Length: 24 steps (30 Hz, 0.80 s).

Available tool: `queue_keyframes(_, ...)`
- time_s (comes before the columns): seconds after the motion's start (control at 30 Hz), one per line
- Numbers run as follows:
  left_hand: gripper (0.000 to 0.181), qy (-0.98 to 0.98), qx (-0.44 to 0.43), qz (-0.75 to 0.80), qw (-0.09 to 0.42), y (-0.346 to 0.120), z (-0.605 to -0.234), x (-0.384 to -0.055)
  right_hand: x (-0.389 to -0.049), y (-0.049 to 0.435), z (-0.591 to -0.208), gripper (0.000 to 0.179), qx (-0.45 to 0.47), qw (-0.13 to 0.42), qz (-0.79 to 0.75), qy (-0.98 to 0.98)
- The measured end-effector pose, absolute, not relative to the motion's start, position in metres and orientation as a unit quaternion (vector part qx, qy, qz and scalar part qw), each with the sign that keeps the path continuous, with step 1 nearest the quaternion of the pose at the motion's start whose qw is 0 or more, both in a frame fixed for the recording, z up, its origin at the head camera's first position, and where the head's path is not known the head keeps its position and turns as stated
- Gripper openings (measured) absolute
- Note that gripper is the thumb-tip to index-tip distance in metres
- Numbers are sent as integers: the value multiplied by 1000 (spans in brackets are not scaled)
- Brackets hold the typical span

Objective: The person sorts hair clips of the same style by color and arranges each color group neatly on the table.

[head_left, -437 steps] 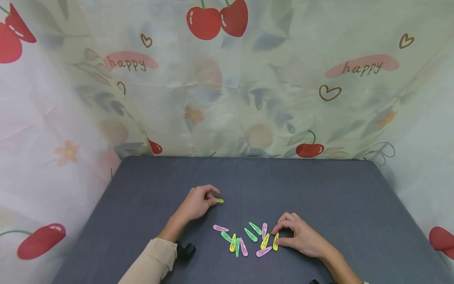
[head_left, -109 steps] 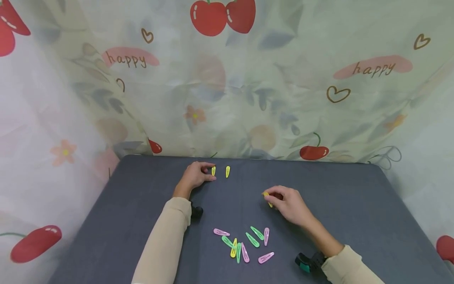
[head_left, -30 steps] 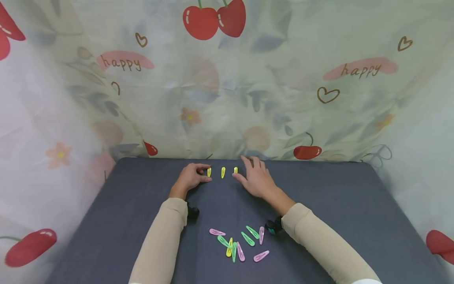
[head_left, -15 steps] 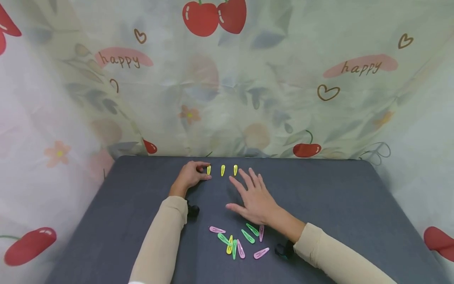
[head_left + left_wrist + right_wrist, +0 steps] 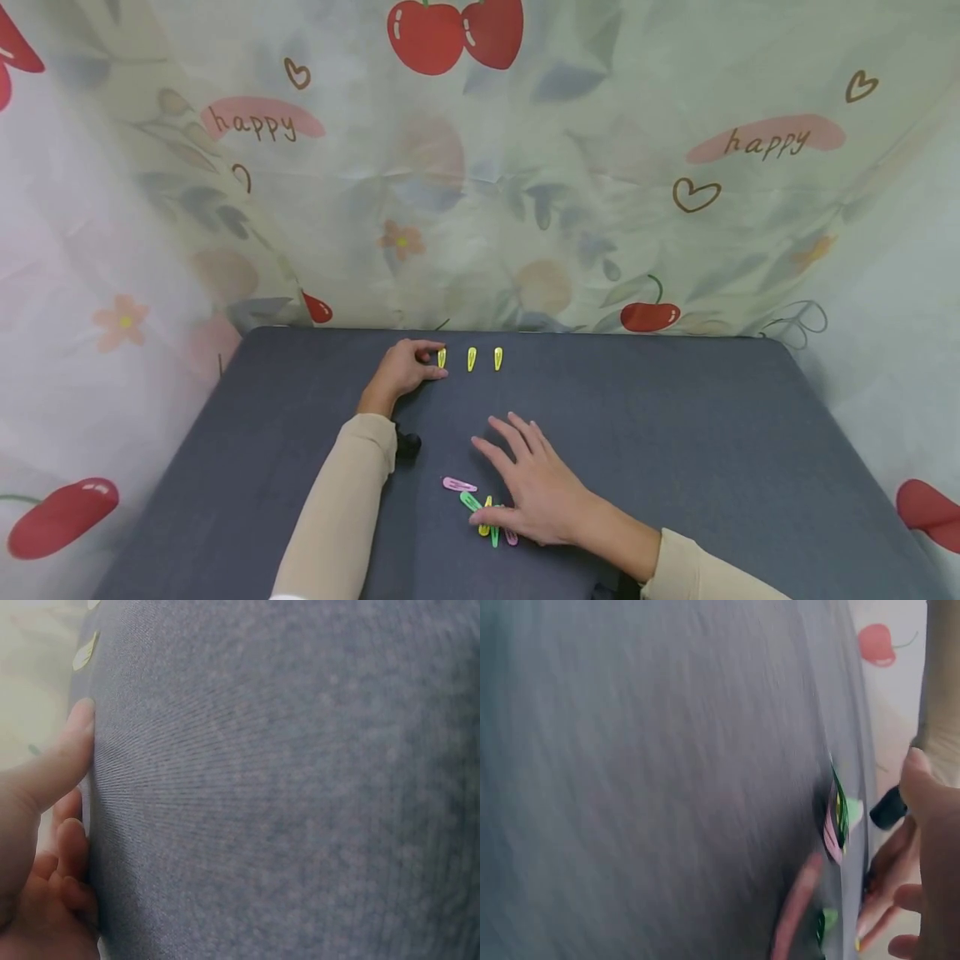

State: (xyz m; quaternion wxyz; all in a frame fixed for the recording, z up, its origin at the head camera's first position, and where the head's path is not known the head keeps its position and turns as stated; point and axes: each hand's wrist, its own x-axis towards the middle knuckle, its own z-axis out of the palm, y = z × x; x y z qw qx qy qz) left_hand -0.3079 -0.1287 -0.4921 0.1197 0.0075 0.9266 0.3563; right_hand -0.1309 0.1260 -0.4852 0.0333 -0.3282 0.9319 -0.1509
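Observation:
Three yellow snap hair clips stand in a row near the table's far edge. My left hand (image 5: 401,367) pinches the leftmost yellow hair clip (image 5: 442,358) end to end between thumb and index finger. The middle clip (image 5: 472,359) and the right clip (image 5: 498,358) lie untouched. My right hand (image 5: 547,496), fingers spread, is over the loose clips nearer the person. A pink clip (image 5: 459,484), a green clip (image 5: 470,502) and a yellow clip (image 5: 484,529) show beside its thumb; other clips are hidden under the hand. Blurred clips (image 5: 840,817) appear in the right wrist view.
The table (image 5: 675,417) has a dark grey cloth surface. Behind it hangs a curtain (image 5: 585,167) printed with cherries, close to the far edge. A black wrist camera (image 5: 407,447) sits beneath the left sleeve (image 5: 341,492).
My right hand has let go of the third yellow clip at the row's right end and drawn back toward the person, over the loose clips. The left hand has stayed at the leftmost clip.

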Motion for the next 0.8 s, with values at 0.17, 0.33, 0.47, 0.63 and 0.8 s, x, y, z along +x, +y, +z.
queue_keyframes(0.17,54,926,10,357,124,-129,-490,-307,-117,123,-489,82,-320,39,-158,933)
queue_keyframes(0.33,54,925,14,358,125,-130,-490,-306,-109,123,-492,68,-314,34,-170,934)
queue_keyframes(0.47,54,926,13,355,124,-129,-490,-306,-106,123,-495,59,-313,27,-174,933)
queue_keyframes(0.63,54,927,13,354,121,-130,-491,-306,-104,122,-498,50,-325,0,-171,930)
queue_keyframes(0.8,54,927,17,357,118,-129,-491,-306,-104,122,-499,46,-336,-24,-175,925)
